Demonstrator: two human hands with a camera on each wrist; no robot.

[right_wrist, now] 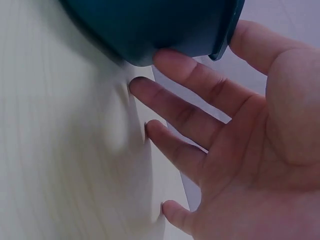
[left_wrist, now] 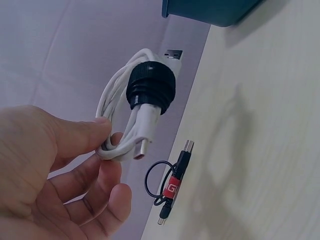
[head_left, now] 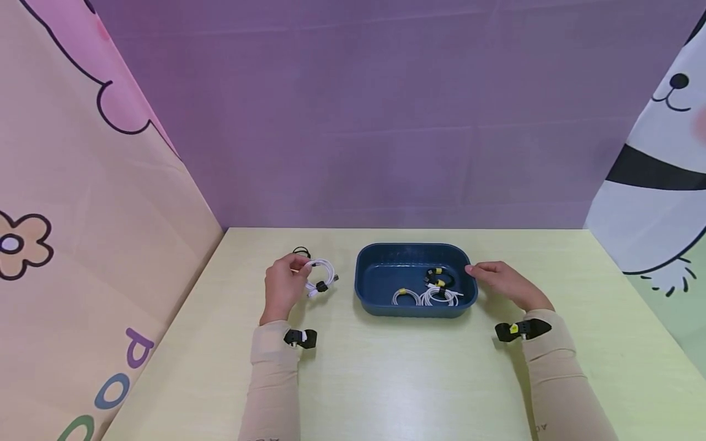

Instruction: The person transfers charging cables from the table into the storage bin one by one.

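My left hand [head_left: 282, 285] pinches a coiled white USB cable [left_wrist: 120, 85] between thumb and fingers, above the table left of the blue tub. A black band wraps the coil, and its metal plugs show in the left wrist view. Behind that hand a short black cable [left_wrist: 172, 186] with a red band lies on the table. My right hand [head_left: 504, 283] grips the right rim of the blue plastic tub [head_left: 413, 311], thumb at the rim and forefinger against the outer wall. Its other fingers spread loosely in the right wrist view.
Inside the tub, toward its right side, lie a black cable [head_left: 448, 280] with yellow ties, a white cable coil [head_left: 405, 293] with a yellow tie, and white coiled cable [head_left: 441, 296] with a black band. A purple backdrop [head_left: 353, 122] rises behind the pale table [head_left: 386, 373].
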